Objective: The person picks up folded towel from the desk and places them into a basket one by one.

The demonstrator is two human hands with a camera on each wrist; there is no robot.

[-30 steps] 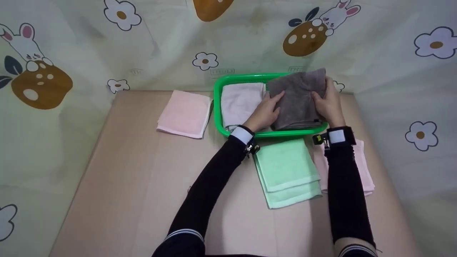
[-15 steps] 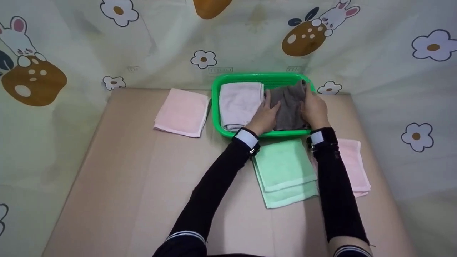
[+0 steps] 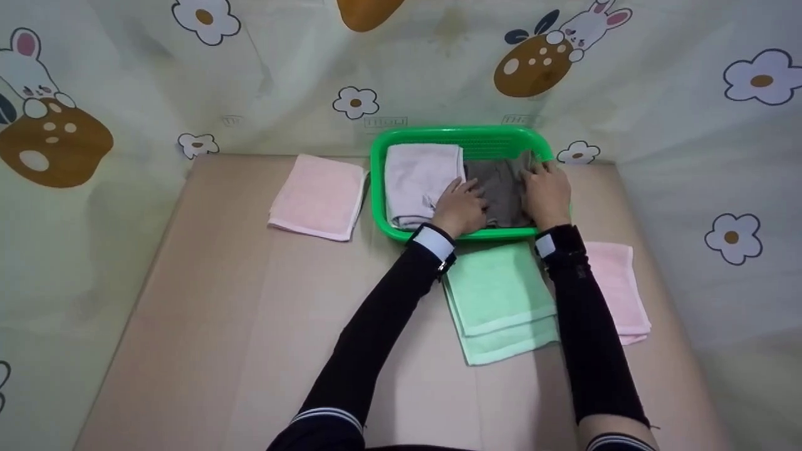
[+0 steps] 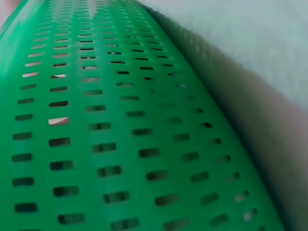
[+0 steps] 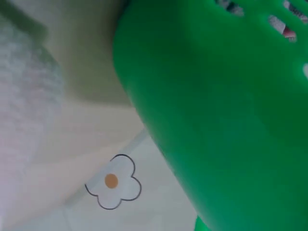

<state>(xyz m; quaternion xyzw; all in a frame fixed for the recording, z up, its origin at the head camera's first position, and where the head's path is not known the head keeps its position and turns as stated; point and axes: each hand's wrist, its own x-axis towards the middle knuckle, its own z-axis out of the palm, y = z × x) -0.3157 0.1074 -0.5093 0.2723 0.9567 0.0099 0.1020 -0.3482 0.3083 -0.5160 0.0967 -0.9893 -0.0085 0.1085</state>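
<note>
A green perforated plastic basket [image 3: 378, 188] holds a folded pale lilac towel [image 3: 421, 172] on its left and a dark grey folded towel [image 3: 498, 188] on its right. My left hand [image 3: 460, 210] reaches over the front rim, its fingers lying where the two towels meet. At the grey towel's right end, my right hand [image 3: 547, 194] holds the bunched edge down inside the basket; its fingertips are partly hidden. Both wrist views show mainly the basket's outer wall [image 4: 96, 115], with neither hand visible in them.
In front of the basket lies a folded mint green towel [image 3: 501, 291], with a pink towel [image 3: 617, 288] to its right, partly behind my right sleeve. Another pink towel [image 3: 322, 197] lies left of the basket. A patterned curtain [image 3: 282, 75] hangs behind the table.
The grey towel has gone down from above the rim into the basket's right half. My right hand has moved left and down with it; my left hand has shifted slightly toward the lilac towel.
</note>
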